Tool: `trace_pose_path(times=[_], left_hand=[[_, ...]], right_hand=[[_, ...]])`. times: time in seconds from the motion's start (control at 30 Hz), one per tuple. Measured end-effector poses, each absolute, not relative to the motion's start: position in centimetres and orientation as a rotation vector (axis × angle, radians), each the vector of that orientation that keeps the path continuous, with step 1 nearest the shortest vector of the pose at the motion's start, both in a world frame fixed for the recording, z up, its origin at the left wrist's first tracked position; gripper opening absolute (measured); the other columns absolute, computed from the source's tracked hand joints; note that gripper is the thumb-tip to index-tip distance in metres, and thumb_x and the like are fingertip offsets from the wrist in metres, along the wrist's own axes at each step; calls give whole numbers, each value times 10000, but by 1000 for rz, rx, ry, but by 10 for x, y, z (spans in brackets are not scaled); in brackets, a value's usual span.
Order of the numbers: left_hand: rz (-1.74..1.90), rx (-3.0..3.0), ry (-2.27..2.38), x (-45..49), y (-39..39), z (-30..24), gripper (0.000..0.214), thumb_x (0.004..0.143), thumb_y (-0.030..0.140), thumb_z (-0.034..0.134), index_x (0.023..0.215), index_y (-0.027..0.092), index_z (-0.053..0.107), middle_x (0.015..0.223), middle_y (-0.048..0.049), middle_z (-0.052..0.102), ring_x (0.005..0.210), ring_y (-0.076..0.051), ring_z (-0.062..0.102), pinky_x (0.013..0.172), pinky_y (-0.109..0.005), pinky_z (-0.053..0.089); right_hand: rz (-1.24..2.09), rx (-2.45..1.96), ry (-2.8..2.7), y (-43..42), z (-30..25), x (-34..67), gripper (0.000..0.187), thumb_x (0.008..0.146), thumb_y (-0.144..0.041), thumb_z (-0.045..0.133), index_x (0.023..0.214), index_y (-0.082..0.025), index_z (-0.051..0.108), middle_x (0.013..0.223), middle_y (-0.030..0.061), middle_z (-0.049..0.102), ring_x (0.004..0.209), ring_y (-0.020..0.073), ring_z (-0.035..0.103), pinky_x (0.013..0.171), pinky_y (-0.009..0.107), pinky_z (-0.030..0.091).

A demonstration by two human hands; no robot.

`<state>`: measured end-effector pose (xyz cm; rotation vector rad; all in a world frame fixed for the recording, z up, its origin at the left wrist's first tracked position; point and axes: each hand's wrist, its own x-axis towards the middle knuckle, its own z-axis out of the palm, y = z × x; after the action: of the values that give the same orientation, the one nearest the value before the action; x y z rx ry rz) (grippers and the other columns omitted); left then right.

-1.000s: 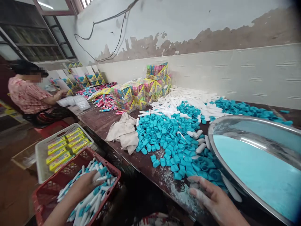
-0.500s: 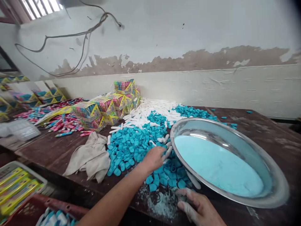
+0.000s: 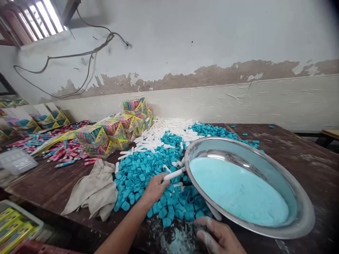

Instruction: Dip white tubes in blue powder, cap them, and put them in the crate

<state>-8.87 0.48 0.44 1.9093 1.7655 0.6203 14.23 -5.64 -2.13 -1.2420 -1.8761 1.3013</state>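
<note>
**At the workbench: a white tube pinched above the blue caps**

At the far left edge, a pale basket [image 3: 31, 221] holds yellow boxes. Beyond it, pink and blue filled tubes [image 3: 66, 155] lie scattered on the dark wooden table [image 3: 291, 155], beside a stack of bright printed cartons [image 3: 113, 128]. A crumpled beige cloth [image 3: 92, 190] lies near the front edge, touching the heap of blue caps [image 3: 137, 169].

The left hand [image 3: 155, 188] reaches over that heap, its fingertips pinching one end of a white tube [image 3: 174, 173]. The tube is raised just above the caps and points towards the bowl's rim. Behind, a pile of white tubes [image 3: 164, 128] runs back to the wall.

The right hand [image 3: 219, 238], dusted with pale powder, rests at the table's near edge just beside the bowl. Its fingers are close together and bent down, and I cannot tell whether they cover anything. The tilted steel bowl [image 3: 304, 218] holds light blue powder [image 3: 238, 190].
</note>
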Motion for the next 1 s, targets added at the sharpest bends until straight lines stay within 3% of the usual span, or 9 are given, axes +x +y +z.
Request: trace_pose_path(times=[0.2, 0.3, 0.37, 0.43, 0.53, 0.67, 0.73, 0.87, 1.0], left_hand=[[990, 1032, 904, -84, -62, -11, 391, 672, 408, 624, 901, 93, 603, 729, -58, 600, 566, -104, 464, 489, -188, 284], [956, 931, 781, -62, -76, -24, 381, 644, 419, 674, 822, 87, 619, 679, -49, 575, 550, -92, 459, 476, -182, 259], [949, 953, 749, -51, -78, -28, 370, 657, 433, 667, 772, 84, 620, 652, -39, 552, 554, -90, 458, 480, -183, 263], [932, 1030, 740, -45, -73, -28, 370, 662, 424, 669, 812, 90, 619, 661, -32, 553, 579, -95, 470, 504, -184, 292], [889, 1154, 836, -38, -57, -21, 492, 669, 410, 666, 1043, 115, 543, 763, -49, 604, 605, -107, 501, 511, -187, 327], [952, 1171, 1055, -21, -26, -9, 673, 738, 489, 555, 1251, 122, 320, 812, -69, 619, 550, -116, 526, 434, -188, 326], [989, 1163, 1088, -10, -12, -6, 692, 746, 504, 530, 1274, 135, 274, 799, -52, 607, 515, -116, 534, 404, -186, 316], [1024, 1185, 1097, 4, 3, -6, 611, 732, 477, 548, 1209, 147, 353, 730, -11, 570, 435, -110, 521, 360, -186, 287], [1041, 1187, 1092, 4, 3, -9, 608, 728, 443, 564, 1207, 139, 346, 665, 6, 551, 427, -118, 520, 354, -185, 294]], right_hand=[[1218, -1070, -1719, -55, -7, 107, 314, 740, -434, 549, 915, -195, 651, 795, 46, 606, 767, 206, 565, 694, 294, 467], [1304, -963, -1632, -58, -6, 96, 260, 746, -426, 553, 790, -181, 628, 700, 23, 567, 666, 177, 548, 590, 263, 463], [1288, -950, -1614, -61, -7, 98, 252, 755, -426, 549, 743, -182, 612, 661, 10, 541, 617, 161, 529, 534, 244, 447], [1137, -978, -1642, -62, -6, 109, 234, 759, -407, 557, 713, -183, 608, 698, 16, 555, 677, 168, 536, 611, 252, 453], [889, -1036, -1679, -58, 7, 141, 199, 793, -374, 534, 817, -194, 614, 800, 21, 597, 800, 180, 541, 741, 260, 431], [632, -1254, -1967, -30, 38, 193, 248, 831, -384, 480, 924, -189, 601, 816, 26, 622, 752, 175, 553, 675, 245, 419], [419, -1428, -2194, -9, 51, 209, 257, 855, -361, 435, 865, -182, 619, 728, 31, 625, 650, 164, 552, 606, 244, 399], [44, -1591, -2775, 35, 54, 211, 203, 827, -165, 438, 787, -148, 637, 775, 98, 648, 705, 209, 594, 597, 266, 381], [73, -1617, -2991, 66, 37, 193, 141, 709, -47, 517, 700, -93, 650, 726, 156, 648, 695, 275, 609, 580, 303, 386]])
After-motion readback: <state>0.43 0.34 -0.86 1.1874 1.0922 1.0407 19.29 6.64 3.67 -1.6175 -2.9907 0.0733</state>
